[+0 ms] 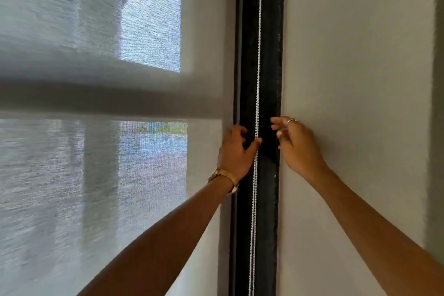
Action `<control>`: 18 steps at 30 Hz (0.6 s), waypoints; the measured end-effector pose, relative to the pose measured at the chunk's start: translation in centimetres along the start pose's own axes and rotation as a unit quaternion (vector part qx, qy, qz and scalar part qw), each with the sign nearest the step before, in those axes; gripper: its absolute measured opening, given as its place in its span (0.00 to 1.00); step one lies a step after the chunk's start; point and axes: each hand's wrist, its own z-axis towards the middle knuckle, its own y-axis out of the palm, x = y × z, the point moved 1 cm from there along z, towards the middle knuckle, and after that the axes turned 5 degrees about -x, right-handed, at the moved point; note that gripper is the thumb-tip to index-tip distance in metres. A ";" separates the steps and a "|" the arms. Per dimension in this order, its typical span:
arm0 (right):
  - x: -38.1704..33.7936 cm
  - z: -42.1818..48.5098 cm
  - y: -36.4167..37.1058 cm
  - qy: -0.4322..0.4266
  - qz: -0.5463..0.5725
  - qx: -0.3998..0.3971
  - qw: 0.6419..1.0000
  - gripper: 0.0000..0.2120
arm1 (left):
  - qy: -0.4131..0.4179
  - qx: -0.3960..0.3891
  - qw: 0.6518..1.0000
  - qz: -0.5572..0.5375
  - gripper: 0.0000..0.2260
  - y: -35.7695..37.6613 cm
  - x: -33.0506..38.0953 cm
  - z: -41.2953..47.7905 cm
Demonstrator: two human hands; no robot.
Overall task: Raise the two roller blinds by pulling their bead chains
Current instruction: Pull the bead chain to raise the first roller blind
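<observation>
Now left hand [234, 149] pinches the bead chain [258, 60]; right hand [296, 142] hovers unclenched.

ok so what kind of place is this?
Likely a room indoors, at a window: a sheer blind covers the glass, a bead chain hangs along the dark frame, with a plain wall beside it.

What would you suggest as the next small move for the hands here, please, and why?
Probably draw the left hand down: its thumb and fingers look closed on the bead chain, while the right hand hovers open beside it, touching nothing.
</observation>
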 end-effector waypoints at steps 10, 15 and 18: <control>0.5 -0.1 1.0 -0.004 -0.015 0.015 1.000 0.13 | -0.048 0.031 0.976 -0.209 0.08 -0.9 -1.6 -2.0; -1.5 1.3 1.1 0.005 0.033 0.010 0.999 0.14 | -0.053 0.075 0.972 -0.216 0.12 -2.8 -1.7 -3.3; -2.9 3.0 1.2 0.033 0.101 -0.019 0.994 0.14 | -0.021 0.091 0.983 -0.155 0.12 -3.2 -1.7 -4.4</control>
